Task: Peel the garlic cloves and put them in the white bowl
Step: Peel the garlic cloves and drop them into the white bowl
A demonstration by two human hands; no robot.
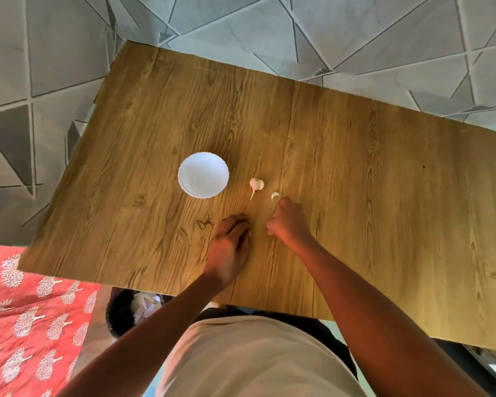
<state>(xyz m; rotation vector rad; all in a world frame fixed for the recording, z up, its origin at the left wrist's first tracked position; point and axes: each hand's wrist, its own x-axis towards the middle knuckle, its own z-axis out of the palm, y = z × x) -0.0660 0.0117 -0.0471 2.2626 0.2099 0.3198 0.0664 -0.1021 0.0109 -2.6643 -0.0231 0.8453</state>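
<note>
L hand fingers curled, grip unclear, R hand fisted nr loose clove, garlic bulb beside white bowl

On the wooden table the bowl stands left of the garlic bulb. A single garlic clove lies just right of the bulb and nearer the person. The right hand sits just beside that clove, on its near side. The left hand rests on the table left of the right hand, nearer than the bowl and bulb
</note>
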